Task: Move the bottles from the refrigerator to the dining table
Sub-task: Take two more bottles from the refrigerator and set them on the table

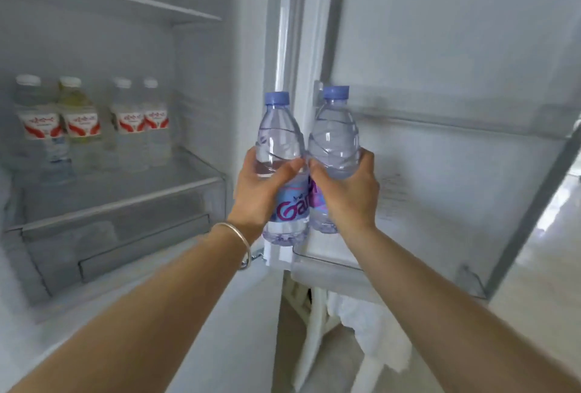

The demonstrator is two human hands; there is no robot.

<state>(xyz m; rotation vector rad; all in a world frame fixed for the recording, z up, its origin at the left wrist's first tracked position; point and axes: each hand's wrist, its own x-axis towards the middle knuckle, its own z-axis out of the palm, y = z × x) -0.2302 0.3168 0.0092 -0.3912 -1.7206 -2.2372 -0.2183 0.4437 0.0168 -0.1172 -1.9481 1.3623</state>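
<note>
I hold two clear water bottles with blue caps upright and side by side in front of the open refrigerator. My left hand (262,191) grips the left bottle (279,137) around its middle, over a blue label. My right hand (349,191) grips the right bottle (334,134) the same way. The two bottles touch each other. Inside the refrigerator, several white-capped bottles (89,122) with red and white labels stand in a row on a shelf (125,194) at the left.
The refrigerator door (456,109) stands open at the right, with a door rack (408,270) just below the held bottles. A drawer (125,244) sits under the shelf. A white chair (317,329) with cloth on it shows below the door.
</note>
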